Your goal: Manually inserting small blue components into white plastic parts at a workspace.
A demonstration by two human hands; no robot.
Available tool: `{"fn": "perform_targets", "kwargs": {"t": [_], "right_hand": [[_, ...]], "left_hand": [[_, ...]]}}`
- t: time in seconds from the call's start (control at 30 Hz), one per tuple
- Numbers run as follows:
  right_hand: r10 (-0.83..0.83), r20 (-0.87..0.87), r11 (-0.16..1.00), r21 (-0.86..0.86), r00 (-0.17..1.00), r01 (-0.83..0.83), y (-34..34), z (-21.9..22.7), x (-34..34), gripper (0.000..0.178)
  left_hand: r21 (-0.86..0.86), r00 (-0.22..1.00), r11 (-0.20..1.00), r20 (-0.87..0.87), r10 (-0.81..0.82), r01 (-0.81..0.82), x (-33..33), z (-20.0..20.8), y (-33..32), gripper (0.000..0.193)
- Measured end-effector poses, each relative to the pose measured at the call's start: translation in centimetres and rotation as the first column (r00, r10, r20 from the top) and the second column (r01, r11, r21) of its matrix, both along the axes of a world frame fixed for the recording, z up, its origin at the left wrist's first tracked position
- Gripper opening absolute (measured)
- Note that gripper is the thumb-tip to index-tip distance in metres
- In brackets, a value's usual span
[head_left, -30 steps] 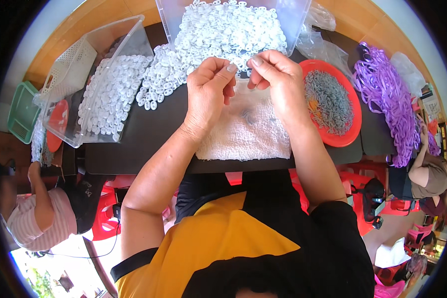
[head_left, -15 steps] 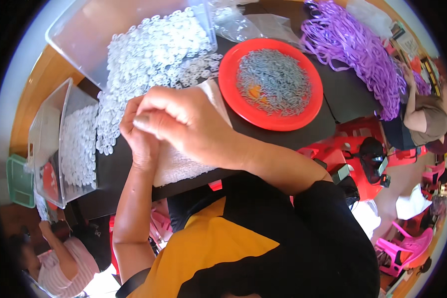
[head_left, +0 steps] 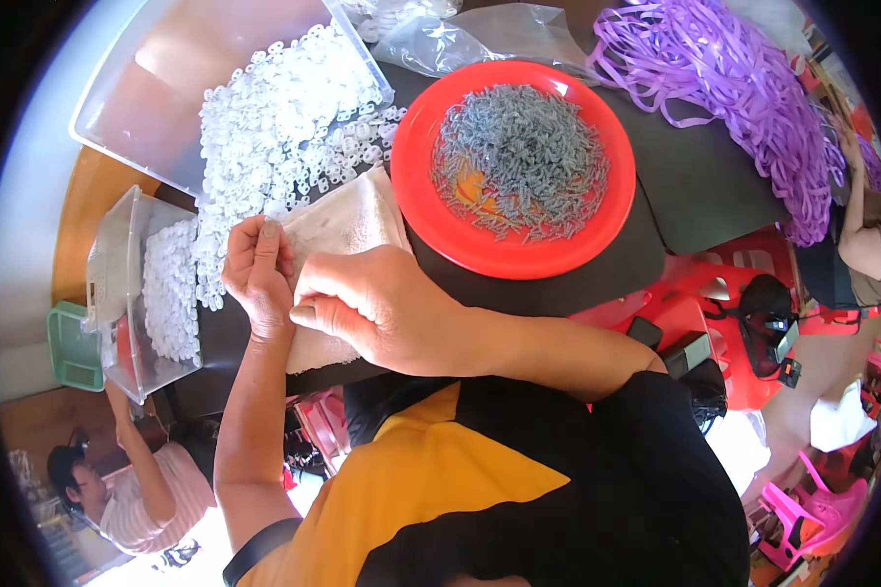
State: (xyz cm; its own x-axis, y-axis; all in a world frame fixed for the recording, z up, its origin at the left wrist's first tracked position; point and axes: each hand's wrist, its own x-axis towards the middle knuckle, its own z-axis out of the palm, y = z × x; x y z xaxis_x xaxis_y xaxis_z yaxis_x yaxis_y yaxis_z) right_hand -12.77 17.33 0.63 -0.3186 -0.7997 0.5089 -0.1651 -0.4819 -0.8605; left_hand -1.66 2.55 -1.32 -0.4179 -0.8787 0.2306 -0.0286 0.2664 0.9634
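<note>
Over the dark table, my left hand (head_left: 256,272) is closed in a pinch beside a heap of small white plastic pieces (head_left: 274,127). Close by on its right, my right hand (head_left: 377,305) has its fingers curled and thumb pressed in. Whatever either hand grips is hidden or too small to make out. A folded beige cloth (head_left: 362,215) lies under and beyond both hands. To the right of the cloth sits a round red plate (head_left: 519,262), holding a mound of short grey pin-like pieces (head_left: 524,147) with some orange showing among them.
Clear plastic bins (head_left: 137,108) stand at the left, one tipped toward the white heap. A clear plastic bag (head_left: 480,39) lies behind the plate. Purple ribbons (head_left: 724,98) pile at the far right. Other people sit at both sides, near red stools (head_left: 724,362) and a pink chair (head_left: 817,514).
My hands have come apart: the right has dropped toward me, away from the left. The left stays pinched and sits slightly lower. The whole view has shifted a little.
</note>
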Motion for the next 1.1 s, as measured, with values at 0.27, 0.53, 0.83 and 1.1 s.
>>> {"fn": "perform_targets", "kwargs": {"t": [0.27,0.53,0.83,1.1], "right_hand": [[0.041,0.013,0.999,-0.034,0.999,-0.04,0.6,-0.1,0.4,0.011],[0.076,0.012,0.997,-0.002,0.997,-0.076,1.0,0.1,0.0,0.012],[0.056,0.011,0.998,0.008,0.998,-0.056,0.7,-0.4,-0.3,0.013],[0.073,-0.037,0.994,0.082,0.997,-0.07,0.4,-0.8,0.2,0.014]], "left_hand": [[-0.111,0.989,0.994,0.141,0.037,-0.021,0.4,-0.7,-0.4,0.007],[-0.161,0.975,0.985,0.203,0.088,-0.055,0.0,-0.9,-0.1,0.007],[-0.22,0.966,0.975,0.245,0.076,-0.021,-0.1,-1.2,-0.1,0.005],[-0.163,0.976,0.986,0.218,0.01,0.026,0.4,-1.1,-0.5,0.006]]}}
